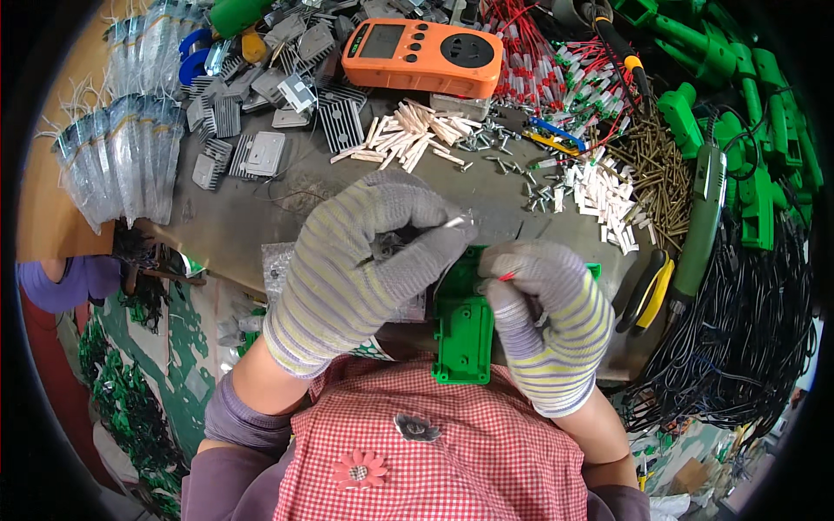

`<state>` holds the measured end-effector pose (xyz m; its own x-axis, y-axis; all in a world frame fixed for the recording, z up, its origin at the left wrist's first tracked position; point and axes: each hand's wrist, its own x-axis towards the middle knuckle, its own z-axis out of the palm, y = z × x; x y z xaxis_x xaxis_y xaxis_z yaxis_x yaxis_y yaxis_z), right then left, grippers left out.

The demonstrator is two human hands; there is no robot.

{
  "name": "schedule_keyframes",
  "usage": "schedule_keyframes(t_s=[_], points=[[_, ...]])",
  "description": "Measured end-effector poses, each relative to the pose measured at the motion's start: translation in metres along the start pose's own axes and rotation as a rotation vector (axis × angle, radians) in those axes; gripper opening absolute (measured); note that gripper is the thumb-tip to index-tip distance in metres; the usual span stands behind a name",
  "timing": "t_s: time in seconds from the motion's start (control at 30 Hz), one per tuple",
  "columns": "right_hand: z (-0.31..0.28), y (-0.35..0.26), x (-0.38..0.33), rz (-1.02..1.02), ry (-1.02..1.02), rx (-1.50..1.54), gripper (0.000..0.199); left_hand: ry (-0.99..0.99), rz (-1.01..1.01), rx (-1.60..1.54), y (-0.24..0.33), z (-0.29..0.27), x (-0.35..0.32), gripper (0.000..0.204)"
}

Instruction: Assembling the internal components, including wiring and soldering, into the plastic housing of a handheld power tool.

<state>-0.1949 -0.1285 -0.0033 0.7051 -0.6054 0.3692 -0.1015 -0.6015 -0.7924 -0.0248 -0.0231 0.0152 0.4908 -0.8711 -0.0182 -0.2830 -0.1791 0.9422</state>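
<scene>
Both my hands wear grey, yellow-striped knit gloves. My left hand (369, 252) is raised over the front of the bench, thumb and forefinger pinched on a small whitish, shiny piece (455, 222) whose kind I cannot make out. Close by on the right, my right hand (547, 313) is closed, with a short red wire-like bit (506, 277) showing at its fingertips. Between and below the hands lies an open green plastic housing half (463, 339) with screw posts inside, at the bench edge against my checked apron. The right hand covers part of it.
An orange meter (423, 57) stands at the back among metal heat sinks (339, 122). Piles of white sticks (408, 135), brass screws (656, 165) and red-wired lamps (530, 56) surround it. Right are yellow-black pliers (650, 291), a green electric screwdriver (705, 217) and black cables (730, 347).
</scene>
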Motion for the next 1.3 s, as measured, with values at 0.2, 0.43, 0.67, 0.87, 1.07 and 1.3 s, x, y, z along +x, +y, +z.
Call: schedule_keyframes(t_s=[0.2,0.43,0.67,0.87,1.07,1.3], points=[[0.006,-0.007,0.006,0.13,-0.091,-0.035,0.017,0.007,-0.055,-0.205,0.002,0.003,0.001,0.018],[0.012,0.001,0.004,0.101,-0.065,0.002,0.018,0.016,0.049,-0.129,-0.003,0.004,0.003,0.017],[0.006,-0.001,0.009,0.078,-0.127,-0.089,0.02,-0.01,0.105,-0.062,-0.004,0.003,0.009,0.012],[-0.019,0.015,0.022,-0.443,-0.065,-0.219,0.028,-0.157,0.118,-0.11,-0.006,-0.005,0.011,0.008],[-0.043,-0.004,0.051,-0.665,-0.483,-0.475,0.019,-0.074,0.565,0.241,-0.013,0.002,0.009,0.011],[-0.051,-0.035,0.036,0.63,-0.539,0.125,0.02,0.146,0.724,0.573,-0.018,0.022,-0.014,0.026]])
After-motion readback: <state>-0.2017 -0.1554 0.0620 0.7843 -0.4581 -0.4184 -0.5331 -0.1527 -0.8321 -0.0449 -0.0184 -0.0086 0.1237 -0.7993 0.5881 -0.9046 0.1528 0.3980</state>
